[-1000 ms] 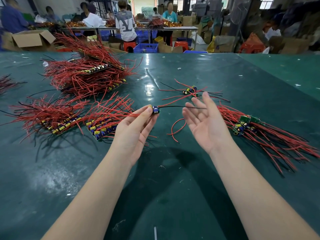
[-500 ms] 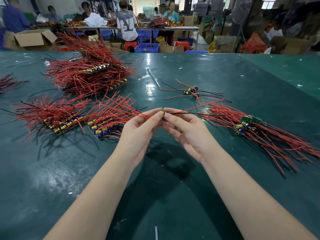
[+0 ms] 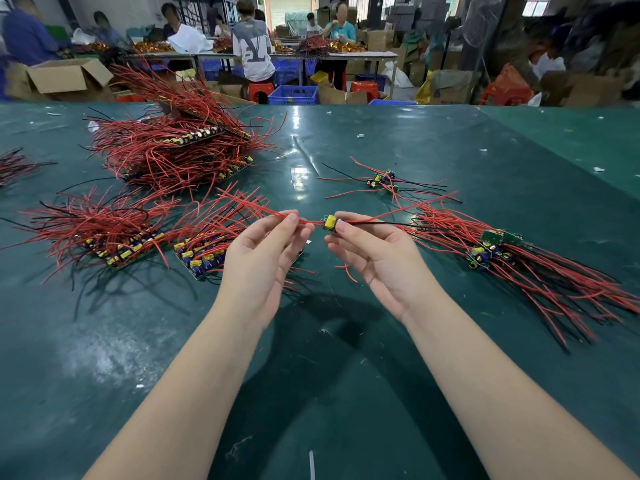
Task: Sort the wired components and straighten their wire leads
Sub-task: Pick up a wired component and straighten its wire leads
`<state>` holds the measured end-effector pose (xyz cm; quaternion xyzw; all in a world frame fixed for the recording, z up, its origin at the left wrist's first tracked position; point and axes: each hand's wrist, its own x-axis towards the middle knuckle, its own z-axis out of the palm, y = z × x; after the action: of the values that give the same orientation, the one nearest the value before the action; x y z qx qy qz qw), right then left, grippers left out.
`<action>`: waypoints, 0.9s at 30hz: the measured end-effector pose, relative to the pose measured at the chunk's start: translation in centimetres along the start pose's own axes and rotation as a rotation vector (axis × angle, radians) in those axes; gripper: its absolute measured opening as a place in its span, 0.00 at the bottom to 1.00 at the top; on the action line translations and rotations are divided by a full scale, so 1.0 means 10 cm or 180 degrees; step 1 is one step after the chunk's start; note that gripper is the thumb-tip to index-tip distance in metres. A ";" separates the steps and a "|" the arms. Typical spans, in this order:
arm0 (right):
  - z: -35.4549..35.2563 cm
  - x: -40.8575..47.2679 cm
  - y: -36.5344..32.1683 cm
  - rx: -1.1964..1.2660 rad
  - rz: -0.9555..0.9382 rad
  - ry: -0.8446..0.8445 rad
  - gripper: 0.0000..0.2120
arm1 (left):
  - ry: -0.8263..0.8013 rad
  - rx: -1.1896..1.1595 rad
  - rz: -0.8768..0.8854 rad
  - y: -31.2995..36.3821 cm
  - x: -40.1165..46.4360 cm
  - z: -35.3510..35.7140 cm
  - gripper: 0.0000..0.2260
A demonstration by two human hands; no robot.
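You have one small circuit board [image 3: 330,222] in the air at the centre of the frame, above the green table [image 3: 346,375]. Your right hand [image 3: 377,258] pinches the board itself between thumb and fingertips, the other fingers loosely curled beneath. Your left hand [image 3: 263,251] pinches the board's red leads [image 3: 304,221] just left of the board, so this looks like the straightening pull on that side. A black lead [image 3: 381,223] and another red one trail off to the right past your right hand.

Most of the work appears done. Left of centre lie two neat rows of boards [image 3: 124,247] with their wires fanned out, and in the upper left a tall stacked pile [image 3: 180,150] of the same. Those look like the sorted stock.

What seems left: the loose bundle [image 3: 495,251] at the right of the frame, wires running toward the lower right, and a few scattered boards [image 3: 381,180] just above centre with leads going every way. The board in hand still has to join a row. Other people work at tables along the top of the frame.
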<state>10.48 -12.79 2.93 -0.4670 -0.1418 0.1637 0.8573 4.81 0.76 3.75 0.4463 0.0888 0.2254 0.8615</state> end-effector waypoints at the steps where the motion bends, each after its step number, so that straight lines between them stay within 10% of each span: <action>1: 0.01 0.00 0.00 -0.0097 -0.0051 -0.0017 0.05 | 0.0024 -0.0029 0.0008 0.01 0.00 0.00 0.04; 11: 0.05 -0.03 -0.02 -0.0492 -0.0321 -0.0282 0.07 | 0.0186 -0.0934 -0.0792 0.16 0.03 0.00 0.04; 18: 0.02 -0.01 0.00 -0.0417 -0.0288 -0.0149 0.07 | 0.0157 0.0115 0.0086 0.16 0.04 -0.03 0.05; 27: -0.02 0.01 -0.01 0.0011 -0.0083 -0.0163 0.06 | 0.0152 -0.0541 -0.0496 0.16 0.04 -0.03 0.02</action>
<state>10.70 -12.98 2.93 -0.4593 -0.1695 0.1646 0.8563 4.59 1.94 4.93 0.3579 0.1244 0.1751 0.9087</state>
